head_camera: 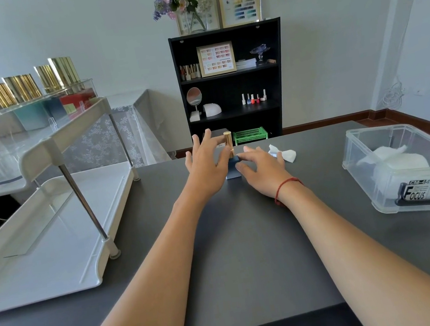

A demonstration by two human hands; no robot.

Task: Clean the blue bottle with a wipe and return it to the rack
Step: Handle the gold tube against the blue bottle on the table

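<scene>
The blue square-bodied bottle with a tall gold cap (233,171) is standing on the dark grey table (239,244), toward its far edge, between your hands. Its long axis is running vertically, cap pointing up. Your left hand (205,164) is sitting at its left, fingers spread and straight. Your right hand (262,169) is resting at its right, fingers loosely bent; whether they are pinching the body cannot be told. The white crumpled wipe (286,153) is lying just right of that hand. Recommendation: be gripping low on the body, not the cap, keeping it upright for the white two-tier rack (44,151) at left.
</scene>
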